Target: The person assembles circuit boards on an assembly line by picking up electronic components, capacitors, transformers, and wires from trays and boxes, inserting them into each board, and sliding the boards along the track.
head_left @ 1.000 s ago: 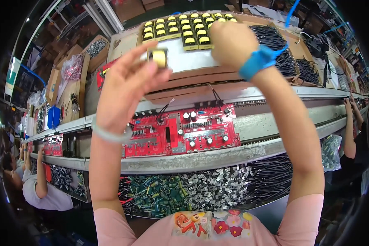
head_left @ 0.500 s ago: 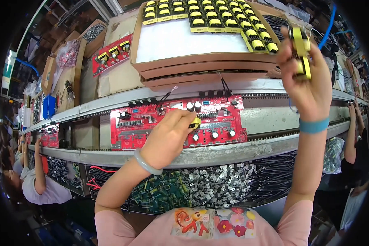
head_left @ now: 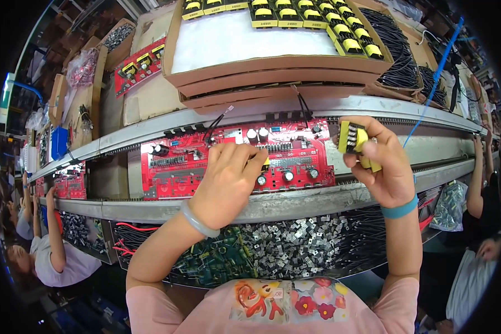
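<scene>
A long red circuit board [head_left: 175, 179] lies in the metal rail track, carrying capacitors, black heat sinks and two upright black wires. My left hand [head_left: 226, 181] rests over the middle of the board, its fingers closed round a yellow and black transformer [head_left: 266, 160] that mostly hides beneath them. Just beyond the board's right end, my right hand [head_left: 385, 167] is raised and closed on transformers. One yellow transformer [head_left: 352, 137] shows its pins between thumb and fingers; another yellow piece [head_left: 371, 163] sits lower in the palm.
A cardboard tray [head_left: 273, 65] with rows of transformers stands behind the track. A second red board [head_left: 129, 82] lies at its left. In front are bins of green capacitors [head_left: 217, 261], silver-black transistors [head_left: 295, 245] and black wires [head_left: 367, 239]. Co-workers sit at both sides.
My right hand has come down and inward from beside the tray to the board's right end, still holding transformers. My left hand stays on the transformer at the board, slightly shifted left.
</scene>
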Demonstrator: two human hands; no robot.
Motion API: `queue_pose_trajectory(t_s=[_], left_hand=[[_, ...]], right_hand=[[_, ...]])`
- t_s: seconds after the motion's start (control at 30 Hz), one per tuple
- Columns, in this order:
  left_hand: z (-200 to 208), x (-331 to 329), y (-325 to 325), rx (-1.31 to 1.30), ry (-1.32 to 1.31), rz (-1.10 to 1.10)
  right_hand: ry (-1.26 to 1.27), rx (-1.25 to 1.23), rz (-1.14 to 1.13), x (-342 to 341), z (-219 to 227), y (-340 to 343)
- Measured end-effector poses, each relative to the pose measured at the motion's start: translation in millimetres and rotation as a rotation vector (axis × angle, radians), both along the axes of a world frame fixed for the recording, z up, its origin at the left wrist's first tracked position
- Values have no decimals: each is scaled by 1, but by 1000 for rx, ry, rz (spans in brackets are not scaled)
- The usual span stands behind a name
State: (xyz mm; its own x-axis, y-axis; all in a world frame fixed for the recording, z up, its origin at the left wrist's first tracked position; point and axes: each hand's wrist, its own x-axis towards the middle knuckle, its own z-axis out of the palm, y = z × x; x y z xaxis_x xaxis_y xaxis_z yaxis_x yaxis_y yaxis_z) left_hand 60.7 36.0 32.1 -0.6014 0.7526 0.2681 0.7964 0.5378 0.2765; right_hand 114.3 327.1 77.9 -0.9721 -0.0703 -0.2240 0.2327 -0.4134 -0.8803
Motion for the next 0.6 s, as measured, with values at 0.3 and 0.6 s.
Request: queue_pose_trajectory(t_s=[0.3,0.6], left_hand=[[4,1,4,-107,81,-24],[0,10,7,-127,196,89]], right_hand=[[549,1026,179,-10,-23,-14],[782,1323,388,-25,-40,-39]])
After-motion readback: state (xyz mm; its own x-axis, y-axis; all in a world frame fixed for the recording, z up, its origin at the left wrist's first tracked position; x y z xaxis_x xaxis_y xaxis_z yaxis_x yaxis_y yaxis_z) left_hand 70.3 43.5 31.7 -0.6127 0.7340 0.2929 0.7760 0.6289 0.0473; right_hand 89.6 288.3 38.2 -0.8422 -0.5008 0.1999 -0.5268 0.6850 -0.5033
